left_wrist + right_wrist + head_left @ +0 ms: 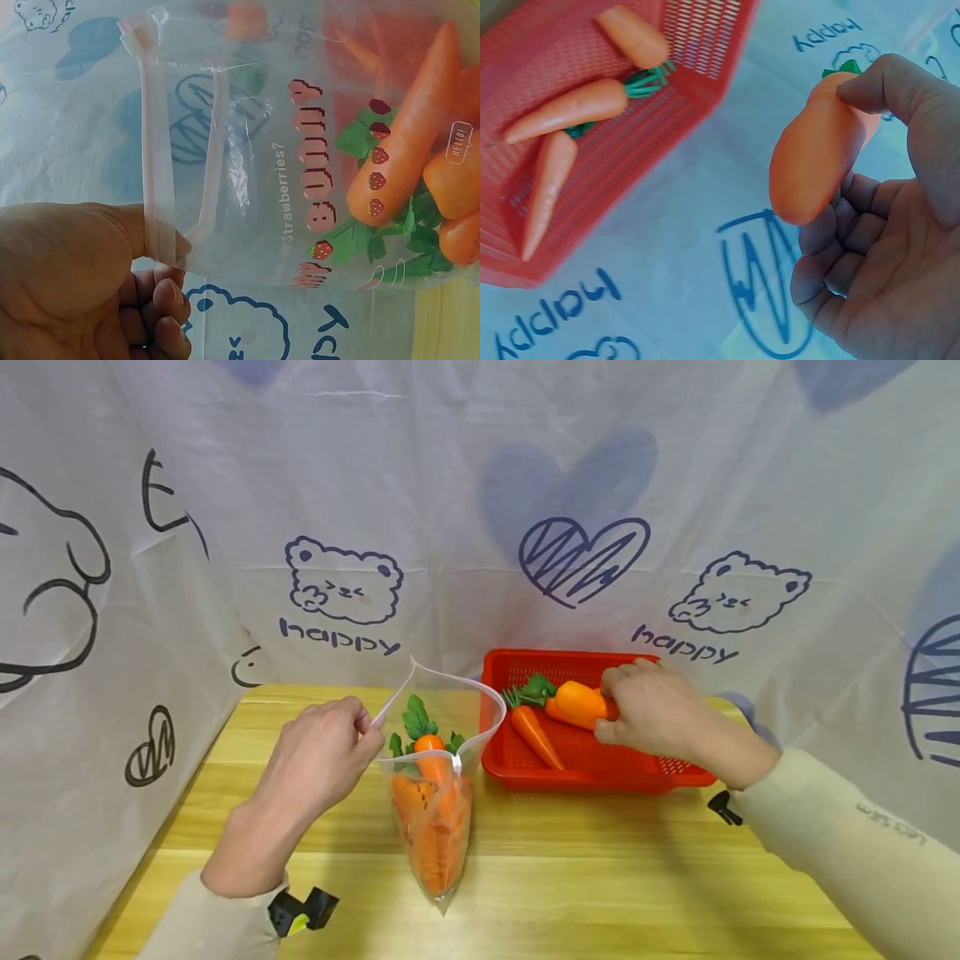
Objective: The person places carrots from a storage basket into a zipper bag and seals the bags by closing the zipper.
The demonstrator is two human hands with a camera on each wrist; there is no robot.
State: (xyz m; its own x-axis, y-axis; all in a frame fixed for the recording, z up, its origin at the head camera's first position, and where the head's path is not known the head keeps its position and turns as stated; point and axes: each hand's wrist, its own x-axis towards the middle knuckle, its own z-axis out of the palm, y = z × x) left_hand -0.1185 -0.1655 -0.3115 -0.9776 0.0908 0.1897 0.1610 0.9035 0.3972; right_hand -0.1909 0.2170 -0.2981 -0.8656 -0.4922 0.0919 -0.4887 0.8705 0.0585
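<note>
My left hand (318, 756) pinches the zip edge of a clear zip bag (259, 150) between thumb and fingers. The bag's mouth gapes wide, and its slider (457, 763) sits at the front edge. Several orange carrots (409, 135) with green leaves fill the lower part of the bag, tips down. On the right, my right hand (648, 706) grips a thick, blunt orange carrot (810, 157) between thumb and fingers, above the red basket (585, 781). In the right wrist view a bit of green top shows near the thumb.
Inside the basket lie more carrots, one slender with a thin green stem (574, 112). The basket stands at the back of the wood-grain table (562, 877), right of the bag. A white printed cloth (450, 527) hangs close behind and at both sides.
</note>
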